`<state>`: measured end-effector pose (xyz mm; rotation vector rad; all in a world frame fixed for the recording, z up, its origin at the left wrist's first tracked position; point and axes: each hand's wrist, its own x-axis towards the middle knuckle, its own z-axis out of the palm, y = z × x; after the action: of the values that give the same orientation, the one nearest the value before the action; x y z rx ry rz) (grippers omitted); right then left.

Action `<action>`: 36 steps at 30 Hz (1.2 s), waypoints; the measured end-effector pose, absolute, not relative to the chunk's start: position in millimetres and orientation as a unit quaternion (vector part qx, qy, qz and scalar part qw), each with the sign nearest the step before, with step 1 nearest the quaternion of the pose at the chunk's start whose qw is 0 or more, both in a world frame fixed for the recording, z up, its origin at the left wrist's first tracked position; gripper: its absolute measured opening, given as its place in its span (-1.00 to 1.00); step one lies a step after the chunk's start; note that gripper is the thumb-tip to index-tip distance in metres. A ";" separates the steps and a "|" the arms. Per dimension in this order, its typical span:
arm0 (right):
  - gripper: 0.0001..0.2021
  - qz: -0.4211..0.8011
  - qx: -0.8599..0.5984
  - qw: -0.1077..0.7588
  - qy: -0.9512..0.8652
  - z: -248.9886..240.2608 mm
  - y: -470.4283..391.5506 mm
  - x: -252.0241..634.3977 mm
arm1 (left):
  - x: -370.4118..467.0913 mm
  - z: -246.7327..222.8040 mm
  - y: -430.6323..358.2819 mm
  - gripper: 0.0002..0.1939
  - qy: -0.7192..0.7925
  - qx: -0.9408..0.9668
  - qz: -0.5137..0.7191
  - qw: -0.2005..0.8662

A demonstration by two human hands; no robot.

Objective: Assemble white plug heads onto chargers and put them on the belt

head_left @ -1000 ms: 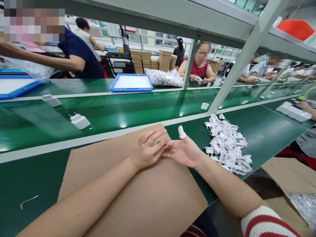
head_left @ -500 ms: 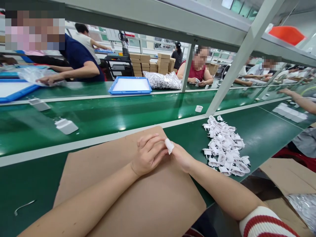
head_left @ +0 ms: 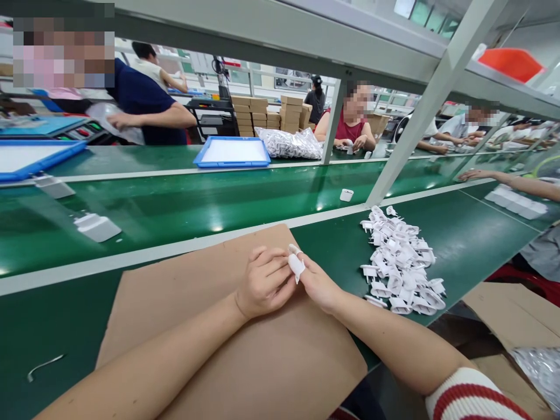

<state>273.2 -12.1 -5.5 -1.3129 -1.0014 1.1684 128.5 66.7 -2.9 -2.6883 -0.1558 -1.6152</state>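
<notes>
Curling inward, the thumb of the right hand (head_left: 321, 286) now meets the left hand (head_left: 266, 280), where a second ago that palm lay open with the thumb raised. A white covering (head_left: 296, 267) sits on this thumb, right at the left fingertips and above the cardboard sheet (head_left: 184, 297). The left fingers are bent and bunched together against the right hand; whether they pinch the covering cannot be told, and the right fingers are mostly hidden. Another pale tip shows just above the covering.

On the green belt (head_left: 210, 204), a white charger (head_left: 97, 227) and a smaller white piece (head_left: 347, 195) have both shifted leftward. Across the belt, a co-worker in navy (head_left: 153, 111) now has a clear bag drawn close to the body; at right, another person's hand (head_left: 475, 175) has come lower.

A heap of white plug parts (head_left: 398, 256) lies on the tabletop (head_left: 65, 309), to the right of the cardboard. A bent metal rod (head_left: 45, 364) rests near the left forearm. Beyond the belt are a blue tray (head_left: 231, 164) and a bulging bag of parts (head_left: 291, 143). A slanted post (head_left: 426, 116) partly blocks the view of the far side, and both forearms cover part of the cardboard.
</notes>
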 end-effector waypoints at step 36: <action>-0.42 -0.131 -0.870 -0.012 -0.476 -26.4 -132.2 389.7 | 134.0 -40.4 100.2 -0.72 -0.117 -0.881 -0.413 -0.199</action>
<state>389.7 -132.2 -26.4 -2.7539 -1.5061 -0.4149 134.0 100.2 -40.4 -3.1854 -0.4226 -1.4929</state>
